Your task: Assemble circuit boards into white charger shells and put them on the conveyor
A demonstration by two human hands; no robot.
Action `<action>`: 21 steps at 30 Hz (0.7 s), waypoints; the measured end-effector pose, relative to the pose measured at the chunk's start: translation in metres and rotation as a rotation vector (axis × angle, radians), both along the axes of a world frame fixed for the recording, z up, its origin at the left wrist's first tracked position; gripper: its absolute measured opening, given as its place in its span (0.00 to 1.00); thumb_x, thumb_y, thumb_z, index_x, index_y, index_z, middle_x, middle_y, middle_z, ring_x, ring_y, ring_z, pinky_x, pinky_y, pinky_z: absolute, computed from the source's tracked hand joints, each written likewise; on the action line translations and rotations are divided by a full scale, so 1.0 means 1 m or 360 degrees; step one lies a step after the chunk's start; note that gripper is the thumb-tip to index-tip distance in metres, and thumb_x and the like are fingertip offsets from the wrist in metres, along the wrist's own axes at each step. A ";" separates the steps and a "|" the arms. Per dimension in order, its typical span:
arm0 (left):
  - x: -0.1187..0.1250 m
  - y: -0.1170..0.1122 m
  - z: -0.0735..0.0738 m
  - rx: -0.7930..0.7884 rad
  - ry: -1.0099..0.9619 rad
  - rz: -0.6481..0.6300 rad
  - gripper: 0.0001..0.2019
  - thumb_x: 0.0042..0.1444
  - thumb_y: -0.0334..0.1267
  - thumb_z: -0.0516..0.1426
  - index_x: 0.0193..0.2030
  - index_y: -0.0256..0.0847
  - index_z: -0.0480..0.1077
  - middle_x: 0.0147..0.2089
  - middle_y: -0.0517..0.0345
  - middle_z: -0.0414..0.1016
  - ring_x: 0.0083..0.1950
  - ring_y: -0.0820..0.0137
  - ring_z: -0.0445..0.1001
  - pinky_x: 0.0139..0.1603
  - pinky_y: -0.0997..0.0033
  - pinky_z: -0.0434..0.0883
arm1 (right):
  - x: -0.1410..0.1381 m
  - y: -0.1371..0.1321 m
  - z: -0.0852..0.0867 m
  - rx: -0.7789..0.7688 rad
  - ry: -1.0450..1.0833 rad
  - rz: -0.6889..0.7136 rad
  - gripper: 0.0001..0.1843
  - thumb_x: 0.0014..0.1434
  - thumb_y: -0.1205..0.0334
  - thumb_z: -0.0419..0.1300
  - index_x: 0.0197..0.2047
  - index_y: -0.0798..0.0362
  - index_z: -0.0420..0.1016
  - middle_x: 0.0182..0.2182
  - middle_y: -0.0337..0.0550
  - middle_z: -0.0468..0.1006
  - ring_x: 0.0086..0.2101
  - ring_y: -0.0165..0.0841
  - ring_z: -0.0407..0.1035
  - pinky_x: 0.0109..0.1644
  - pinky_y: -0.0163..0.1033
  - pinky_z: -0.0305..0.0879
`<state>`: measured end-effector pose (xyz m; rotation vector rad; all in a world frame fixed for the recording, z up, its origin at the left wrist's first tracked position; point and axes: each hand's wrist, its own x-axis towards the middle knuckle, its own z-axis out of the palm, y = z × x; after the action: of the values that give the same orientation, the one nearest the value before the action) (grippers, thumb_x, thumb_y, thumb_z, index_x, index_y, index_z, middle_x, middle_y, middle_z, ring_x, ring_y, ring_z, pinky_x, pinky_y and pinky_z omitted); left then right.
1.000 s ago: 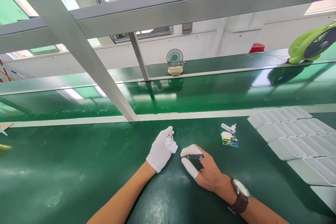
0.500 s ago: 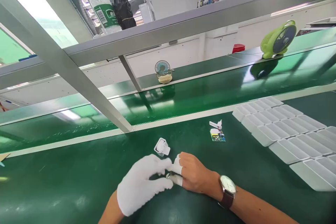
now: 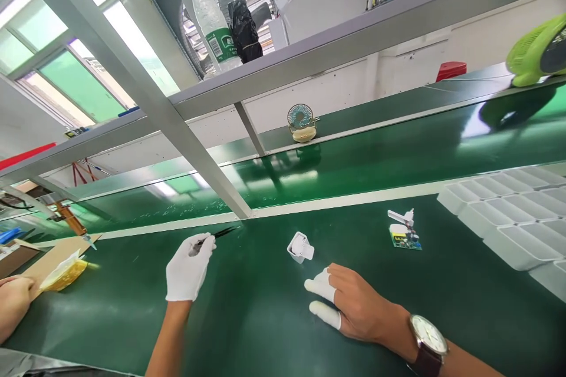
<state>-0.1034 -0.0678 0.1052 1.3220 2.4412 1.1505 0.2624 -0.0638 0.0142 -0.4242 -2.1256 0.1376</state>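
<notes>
My left hand (image 3: pixel 188 271) wears a white glove and pinches black tweezers (image 3: pixel 219 233), held out to the left over the green table. My right hand (image 3: pixel 349 303), bare with white finger cots and a wristwatch, rests on the table with its fingers loosely apart, holding nothing. A small white plastic housing (image 3: pixel 300 247) lies on the table just beyond my right fingertips. Further right sit a small green circuit board (image 3: pixel 404 237) and a white plug part (image 3: pixel 400 217).
White moulded trays (image 3: pixel 504 212) cover the table's right side. A conveyor belt (image 3: pixel 354 159) runs behind, with a small fan (image 3: pixel 301 122) and a green fan (image 3: pixel 537 50) beyond. Another person's hand (image 3: pixel 13 303) and a yellow packet (image 3: pixel 64 274) lie at the far left.
My left hand set down the white housing, took the tweezers from my right hand and moved left with them. My right hand now rests with nothing in it. The view swung left.
</notes>
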 end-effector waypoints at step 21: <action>-0.096 -0.021 -0.081 -0.0538 0.0560 0.0133 0.16 0.56 0.52 0.57 0.34 0.42 0.79 0.45 0.47 0.79 0.48 0.53 0.76 0.52 0.57 0.71 | -0.003 0.005 -0.012 -0.0211 0.0018 0.0073 0.18 0.68 0.70 0.59 0.60 0.54 0.70 0.36 0.46 0.80 0.33 0.36 0.72 0.37 0.43 0.73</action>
<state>-0.1990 -0.0885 0.0244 1.4204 2.7944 0.5122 0.2595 -0.0589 0.0018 -0.4511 -2.1233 0.3080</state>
